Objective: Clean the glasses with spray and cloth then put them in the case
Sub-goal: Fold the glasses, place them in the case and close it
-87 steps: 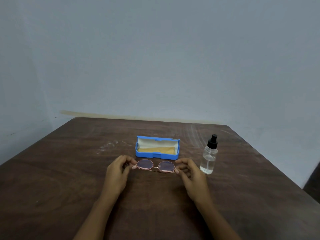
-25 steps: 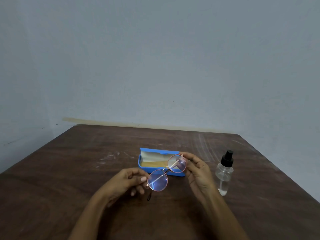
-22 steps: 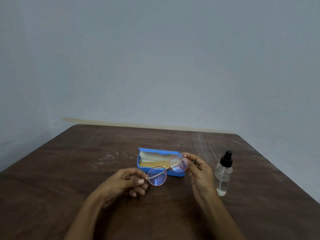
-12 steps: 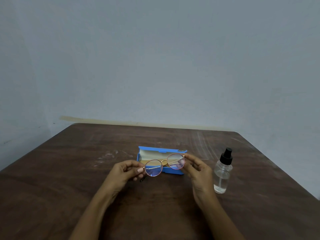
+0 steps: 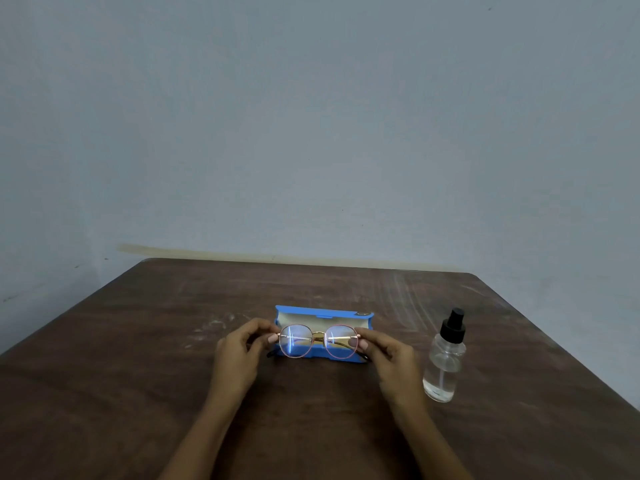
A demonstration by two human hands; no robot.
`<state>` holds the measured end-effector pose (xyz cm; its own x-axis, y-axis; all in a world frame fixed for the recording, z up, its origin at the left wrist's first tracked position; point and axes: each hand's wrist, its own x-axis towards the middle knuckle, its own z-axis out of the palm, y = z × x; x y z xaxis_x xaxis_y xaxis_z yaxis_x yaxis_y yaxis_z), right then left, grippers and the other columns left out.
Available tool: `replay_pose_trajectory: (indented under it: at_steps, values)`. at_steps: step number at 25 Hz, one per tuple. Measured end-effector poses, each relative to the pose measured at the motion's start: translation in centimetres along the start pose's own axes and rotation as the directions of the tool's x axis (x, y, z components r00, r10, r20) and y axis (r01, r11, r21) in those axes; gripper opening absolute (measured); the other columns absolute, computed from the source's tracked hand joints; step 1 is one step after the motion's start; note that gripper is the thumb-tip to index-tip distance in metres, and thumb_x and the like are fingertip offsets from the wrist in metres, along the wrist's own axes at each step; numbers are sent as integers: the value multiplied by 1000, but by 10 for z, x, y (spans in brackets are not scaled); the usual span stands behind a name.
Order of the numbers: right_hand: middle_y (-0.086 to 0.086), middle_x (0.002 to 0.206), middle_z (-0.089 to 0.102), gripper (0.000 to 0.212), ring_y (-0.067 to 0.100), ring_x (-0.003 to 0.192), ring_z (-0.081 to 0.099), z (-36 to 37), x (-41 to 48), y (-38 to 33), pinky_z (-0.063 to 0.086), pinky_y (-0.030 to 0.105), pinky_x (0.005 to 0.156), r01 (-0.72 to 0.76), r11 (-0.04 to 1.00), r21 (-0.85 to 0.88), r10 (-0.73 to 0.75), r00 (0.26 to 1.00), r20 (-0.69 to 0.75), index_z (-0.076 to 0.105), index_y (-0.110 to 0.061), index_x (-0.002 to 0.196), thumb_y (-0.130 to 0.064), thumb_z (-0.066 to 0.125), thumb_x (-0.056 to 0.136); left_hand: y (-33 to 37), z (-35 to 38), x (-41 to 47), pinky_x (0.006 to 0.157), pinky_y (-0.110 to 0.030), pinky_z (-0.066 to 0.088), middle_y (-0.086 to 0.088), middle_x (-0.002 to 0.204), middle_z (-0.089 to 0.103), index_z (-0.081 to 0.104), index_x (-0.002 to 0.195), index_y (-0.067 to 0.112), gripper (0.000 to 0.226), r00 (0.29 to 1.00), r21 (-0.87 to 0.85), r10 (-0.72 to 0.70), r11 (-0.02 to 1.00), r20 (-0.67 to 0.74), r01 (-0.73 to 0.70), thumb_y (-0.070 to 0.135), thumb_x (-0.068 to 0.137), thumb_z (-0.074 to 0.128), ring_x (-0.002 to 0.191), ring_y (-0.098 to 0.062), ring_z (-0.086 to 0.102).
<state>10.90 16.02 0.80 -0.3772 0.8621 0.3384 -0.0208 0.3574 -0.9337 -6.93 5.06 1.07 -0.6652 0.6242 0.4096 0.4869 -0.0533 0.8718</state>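
Observation:
Round pink-rimmed glasses [image 5: 318, 341] are held level just above the table, lenses facing me. My left hand [image 5: 239, 355] pinches the frame's left end and my right hand [image 5: 388, 358] pinches its right end. Right behind the glasses lies the open blue case [image 5: 325, 315] with a cream lining; something yellowish shows inside it through the lenses. A clear spray bottle [image 5: 445, 362] with a black nozzle stands upright to the right of my right hand.
A dark brown wooden table [image 5: 138, 375] carries everything. A pale blue-grey wall stands right behind its far edge. The table's right edge runs close past the bottle.
The glasses were lifted off the table, tilted with the right lens higher, then brought level and upright in front of the case. Both hands kept hold of the frame ends.

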Motion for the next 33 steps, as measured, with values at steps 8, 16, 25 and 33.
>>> replay_pose_trajectory:
  at_steps: [8,16,25,33]
  values:
    - [3,90,73,19,1,70,56,7,8,5,38,0,66,80,918,-389,-163,969,-186,71,-11,98,-4,61,84,-4,15,18,66,-20,43,20,74,62,62,65,35,34,996,166,70,984,-47,-62,3,78,64,78,-6,57]
    - [5,94,68,23,22,89,58,16,17,16,48,34,75,63,833,-550,-202,960,-196,69,-14,101,-5,53,88,-17,26,26,72,-32,44,8,80,66,67,73,28,23,993,266,98,961,-72,-76,6,78,65,83,-12,52]
    - [0,103,49,17,10,86,48,17,32,25,38,18,65,-20,870,-493,-120,961,-250,70,-16,99,-11,62,85,-23,32,29,72,-31,40,3,83,61,70,77,18,12,987,284,94,957,-128,-55,7,77,66,85,-16,49]
    - [3,110,51,21,8,92,47,15,38,33,41,19,77,-109,889,-446,21,980,-196,68,-13,103,-13,66,82,-26,33,30,80,-32,39,1,91,55,71,77,16,9,990,291,61,956,-123,-23,8,76,68,95,-14,41]
